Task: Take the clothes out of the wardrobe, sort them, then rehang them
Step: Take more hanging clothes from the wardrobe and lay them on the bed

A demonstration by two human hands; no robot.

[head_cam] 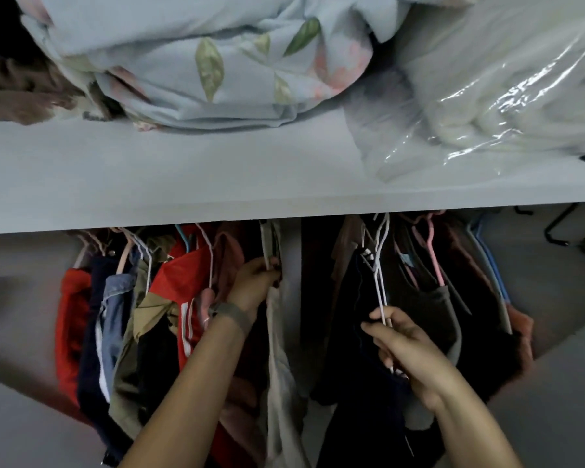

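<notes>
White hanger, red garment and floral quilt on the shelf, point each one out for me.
white hanger (379, 265), head view, on its wire neck above the right hand.
red garment (179, 275), head view, on its shoulder.
floral quilt (196, 62), head view, on its folded front.

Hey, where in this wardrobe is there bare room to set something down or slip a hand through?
The shelf is bare along its front edge, below the floral bedding and left of the plastic-wrapped bundle. Below, a gap opens between the left hand on the beige garment and the dark clothes by the right hand. Elsewhere, hangers crowd.

Home bedroom wardrobe (149, 184), hung clothes (122, 315), folded bedding (183, 62) above
</notes>
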